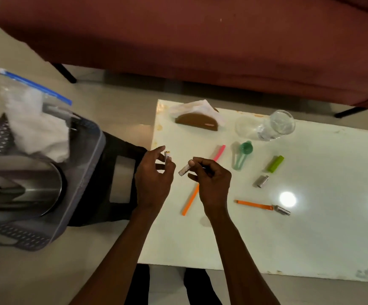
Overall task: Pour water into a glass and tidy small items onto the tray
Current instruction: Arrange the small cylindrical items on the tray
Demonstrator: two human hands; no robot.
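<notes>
The grey perforated tray at the left is cut off by the frame edge and blurred; a steel jug-like vessel and a crumpled zip bag with a blue seal sit in it, their details hard to make out. The left hand pinches a small white battery between thumb and fingertips, held nearly upright, its lower half hidden by the fingers. The right hand pinches a second white battery at one end, long axis tilted down toward the left; it carries dark print too blurred to read. Both hands hover above the left edge of the white bench, close together but apart. An orange straw lies partly hidden under the right hand, a pink straw beyond it. Further right lie a green spoon-like item, a green lighter, two more batteries and an orange strap. The clear glass stands at the far side near a brown napkin holder.
</notes>
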